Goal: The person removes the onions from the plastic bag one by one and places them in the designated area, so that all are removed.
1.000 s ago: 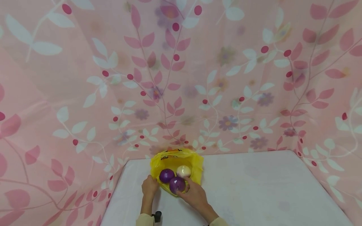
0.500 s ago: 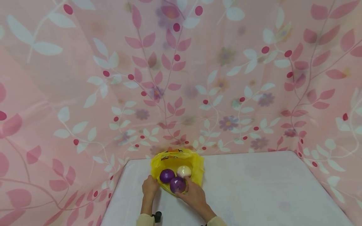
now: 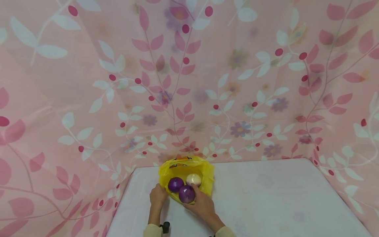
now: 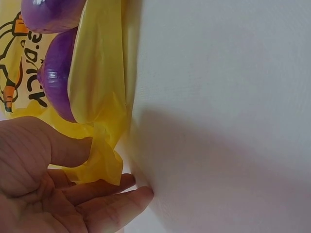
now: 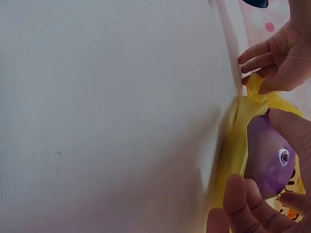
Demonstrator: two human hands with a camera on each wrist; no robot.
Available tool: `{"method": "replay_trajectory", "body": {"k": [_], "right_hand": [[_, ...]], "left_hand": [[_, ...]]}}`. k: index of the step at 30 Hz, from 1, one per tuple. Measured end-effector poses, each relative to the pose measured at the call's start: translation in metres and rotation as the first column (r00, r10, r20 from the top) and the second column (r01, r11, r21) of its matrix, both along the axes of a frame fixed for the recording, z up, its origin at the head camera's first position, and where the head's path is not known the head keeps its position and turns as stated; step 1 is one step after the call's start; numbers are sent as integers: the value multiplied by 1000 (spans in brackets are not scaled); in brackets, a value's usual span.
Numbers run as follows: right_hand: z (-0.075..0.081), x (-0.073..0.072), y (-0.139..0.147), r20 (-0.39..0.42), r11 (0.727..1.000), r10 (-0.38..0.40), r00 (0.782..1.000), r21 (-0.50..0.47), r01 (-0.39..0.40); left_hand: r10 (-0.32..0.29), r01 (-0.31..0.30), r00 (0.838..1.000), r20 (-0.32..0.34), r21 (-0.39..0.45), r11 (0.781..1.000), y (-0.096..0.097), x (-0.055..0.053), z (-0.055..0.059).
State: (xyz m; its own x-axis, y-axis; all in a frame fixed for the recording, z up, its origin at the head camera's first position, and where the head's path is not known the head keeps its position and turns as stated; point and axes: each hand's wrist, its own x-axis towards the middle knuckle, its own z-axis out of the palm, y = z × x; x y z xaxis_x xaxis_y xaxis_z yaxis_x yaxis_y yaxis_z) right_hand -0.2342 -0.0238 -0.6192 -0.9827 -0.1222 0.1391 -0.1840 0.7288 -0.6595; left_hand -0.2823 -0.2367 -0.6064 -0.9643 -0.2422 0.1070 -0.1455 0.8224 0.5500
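Observation:
A yellow plastic bag lies with its mouth toward me, two purple onions and a pale one inside. My left hand pinches the left edge of the mouth between thumb and fingers; the left wrist view shows the gathered plastic. At the front of the mouth is the nearer purple onion, with my right hand holding it, thumb on one side and fingers on the other. Behind it sit the other purple onion and the pale onion, whose lower part the right fingers partly cover.
The table has a white cover and stretches far to the right of the bag. A pink floral curtain hangs behind it and on both sides. Dark print marks the bag's inside. A black device sits at the left wrist.
My right forearm has shifted slightly left, and the right fingers sit a little closer around the front onion. The left hand keeps its hold on the bag; the onions stay in place.

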Motion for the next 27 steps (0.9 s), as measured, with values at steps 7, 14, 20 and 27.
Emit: {"method": "replay_trajectory", "body": {"k": [7, 14, 20, 27], "right_hand": [[-1, 0, -1, 15, 1000, -14, 1000, 16, 14], [-6, -2, -4, 51, 1000, -24, 998, 11, 23], [-9, -3, -6, 66, 1000, -26, 997, 6, 25], [-8, -3, -7, 52, 999, -40, 998, 14, 39]], "left_hand": [[3, -3, 1000, -3, 8, 1000, 0, -1, -3], [-1, 1, 1000, 11, 19, 1000, 0, 1, 1], [1, -1, 1000, 5, 16, 1000, 1, 3, 4], [5, -5, 1000, 12, 21, 1000, 2, 3, 4]]}}
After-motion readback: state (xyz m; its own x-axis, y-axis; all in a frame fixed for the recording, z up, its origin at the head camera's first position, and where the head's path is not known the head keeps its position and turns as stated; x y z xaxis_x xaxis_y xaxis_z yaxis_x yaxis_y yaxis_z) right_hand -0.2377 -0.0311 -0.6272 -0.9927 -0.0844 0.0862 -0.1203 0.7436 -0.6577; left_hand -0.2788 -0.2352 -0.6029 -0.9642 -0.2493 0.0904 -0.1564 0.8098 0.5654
